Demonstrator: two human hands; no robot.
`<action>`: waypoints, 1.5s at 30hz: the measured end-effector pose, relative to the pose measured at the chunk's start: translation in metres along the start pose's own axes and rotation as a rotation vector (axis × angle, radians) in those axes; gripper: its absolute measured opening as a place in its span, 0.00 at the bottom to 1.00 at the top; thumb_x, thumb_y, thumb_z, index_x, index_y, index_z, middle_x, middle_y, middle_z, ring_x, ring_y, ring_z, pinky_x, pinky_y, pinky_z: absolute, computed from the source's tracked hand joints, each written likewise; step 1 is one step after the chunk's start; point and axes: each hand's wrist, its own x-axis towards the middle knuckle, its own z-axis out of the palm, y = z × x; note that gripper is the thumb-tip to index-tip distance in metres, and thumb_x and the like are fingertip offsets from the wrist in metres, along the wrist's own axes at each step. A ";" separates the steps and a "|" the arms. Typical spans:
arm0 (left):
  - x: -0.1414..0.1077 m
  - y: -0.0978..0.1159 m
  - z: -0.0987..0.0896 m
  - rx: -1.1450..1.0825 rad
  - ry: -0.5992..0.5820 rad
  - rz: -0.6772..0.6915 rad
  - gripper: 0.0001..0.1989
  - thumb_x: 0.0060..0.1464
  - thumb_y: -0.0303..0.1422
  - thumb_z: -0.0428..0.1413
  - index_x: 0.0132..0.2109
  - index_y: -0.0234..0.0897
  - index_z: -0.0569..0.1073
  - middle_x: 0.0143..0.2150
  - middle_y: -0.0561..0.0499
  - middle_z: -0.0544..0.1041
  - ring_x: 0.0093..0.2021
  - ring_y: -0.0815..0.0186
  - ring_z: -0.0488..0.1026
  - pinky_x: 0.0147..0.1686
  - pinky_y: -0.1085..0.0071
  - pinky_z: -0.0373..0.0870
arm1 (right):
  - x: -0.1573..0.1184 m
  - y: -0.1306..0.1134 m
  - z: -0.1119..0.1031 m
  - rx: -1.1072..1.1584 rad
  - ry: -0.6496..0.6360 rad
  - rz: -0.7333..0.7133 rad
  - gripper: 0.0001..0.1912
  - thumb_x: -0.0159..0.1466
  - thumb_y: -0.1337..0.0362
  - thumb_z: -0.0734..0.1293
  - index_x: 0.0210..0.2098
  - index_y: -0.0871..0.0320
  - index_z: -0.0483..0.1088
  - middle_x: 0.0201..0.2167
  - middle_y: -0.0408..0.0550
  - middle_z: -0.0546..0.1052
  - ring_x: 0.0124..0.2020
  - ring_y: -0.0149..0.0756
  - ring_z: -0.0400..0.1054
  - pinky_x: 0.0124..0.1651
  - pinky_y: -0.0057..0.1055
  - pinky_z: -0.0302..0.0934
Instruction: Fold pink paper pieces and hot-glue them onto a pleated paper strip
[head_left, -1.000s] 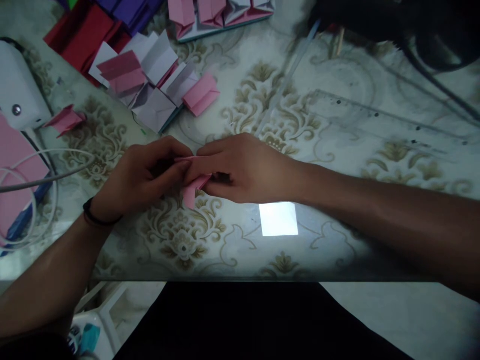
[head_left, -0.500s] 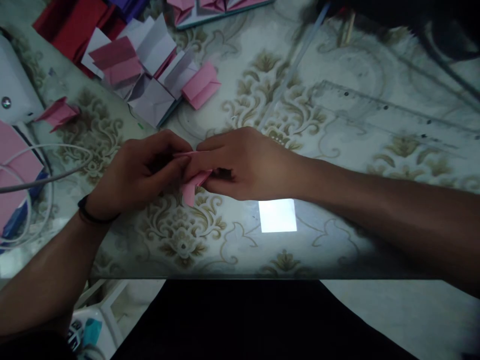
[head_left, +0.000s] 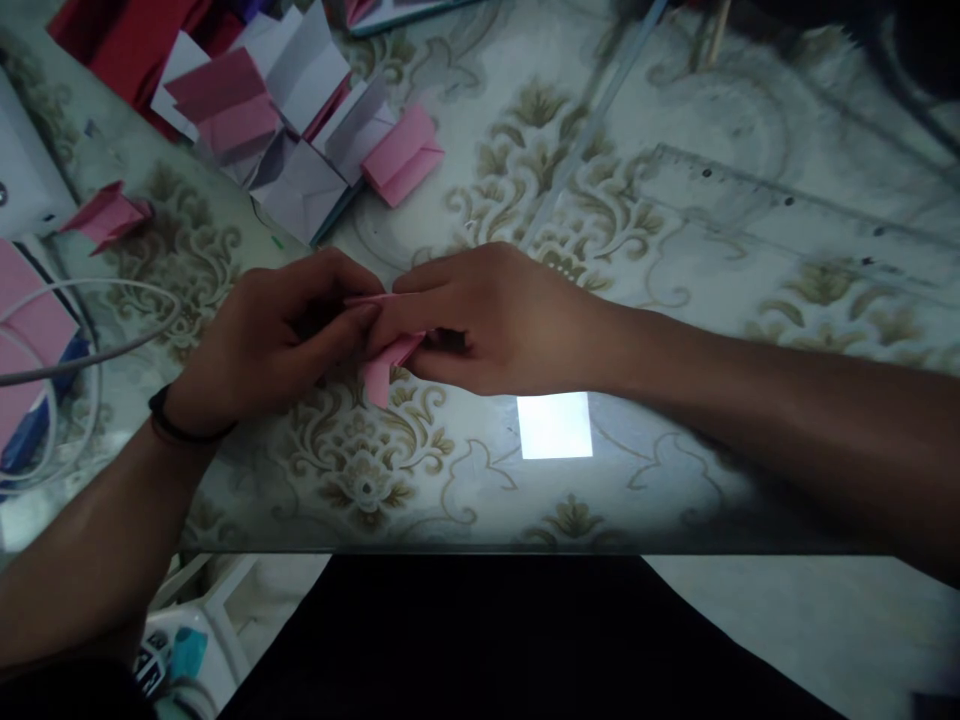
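Between my two hands is a small piece of folded pink paper (head_left: 381, 378), partly covered by my fingers. My left hand (head_left: 281, 335) pinches its upper left part with thumb and bent fingers; a dark band circles that wrist. From the other side, my right hand (head_left: 487, 320) grips the same paper, its fingers meeting the left fingertips. One pink flap sticks out below the fingers, toward the table's front edge. Beyond the hands stand folded white and pink paper pieces (head_left: 300, 185), with a pink folded piece (head_left: 405, 155) at their right side.
A clear ruler (head_left: 787, 205) lies at the right. On the left are a small pink folded paper (head_left: 111, 215), a white cable (head_left: 142, 345), pink sheets (head_left: 34, 340) and a white device (head_left: 30, 160). Red paper (head_left: 127, 50) lies at the back left. The glossy patterned tabletop (head_left: 375, 490) ends before my lap.
My hands keep nearly the same grip on the pink paper. The view has shifted slightly, so the far things sit a little higher in the picture.
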 end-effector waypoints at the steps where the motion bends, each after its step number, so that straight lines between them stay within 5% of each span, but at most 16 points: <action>1: 0.000 0.000 0.000 -0.005 0.002 -0.003 0.15 0.63 0.43 0.59 0.46 0.36 0.80 0.33 0.54 0.79 0.30 0.74 0.71 0.28 0.78 0.65 | 0.000 0.000 0.000 0.012 0.009 0.001 0.12 0.70 0.65 0.61 0.45 0.54 0.77 0.37 0.42 0.78 0.40 0.30 0.70 0.43 0.29 0.60; 45: 0.000 0.008 0.004 0.006 0.070 0.003 0.09 0.61 0.40 0.61 0.43 0.39 0.80 0.35 0.54 0.79 0.32 0.73 0.71 0.29 0.74 0.65 | -0.002 -0.005 -0.003 0.070 0.048 0.045 0.13 0.67 0.67 0.63 0.42 0.54 0.81 0.34 0.41 0.79 0.36 0.26 0.69 0.38 0.25 0.59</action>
